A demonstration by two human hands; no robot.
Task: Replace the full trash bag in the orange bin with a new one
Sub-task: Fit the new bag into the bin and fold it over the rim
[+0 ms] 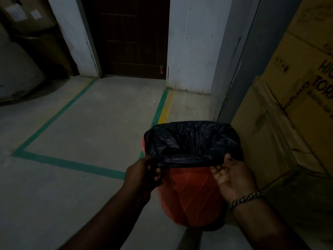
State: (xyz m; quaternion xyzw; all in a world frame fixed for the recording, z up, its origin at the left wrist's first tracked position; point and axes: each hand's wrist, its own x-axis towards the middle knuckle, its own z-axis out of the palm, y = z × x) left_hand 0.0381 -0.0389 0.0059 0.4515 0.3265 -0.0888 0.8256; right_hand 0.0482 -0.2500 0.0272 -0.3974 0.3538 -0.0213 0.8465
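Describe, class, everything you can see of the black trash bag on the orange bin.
The black trash bag looks like thin, crinkled, slightly glossy plastic. Its mouth is stretched over the rim of the orange bin and folded down outside, covering the upper part. The left hand pinches its lower edge at the near left; the open right hand touches it with the thumb at the near right. Its contents cannot be seen.

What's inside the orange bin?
Only a black bag shows, stretched over the top of the orange bin and folded down over its rim. The bag hides the inside, so any contents cannot be seen.
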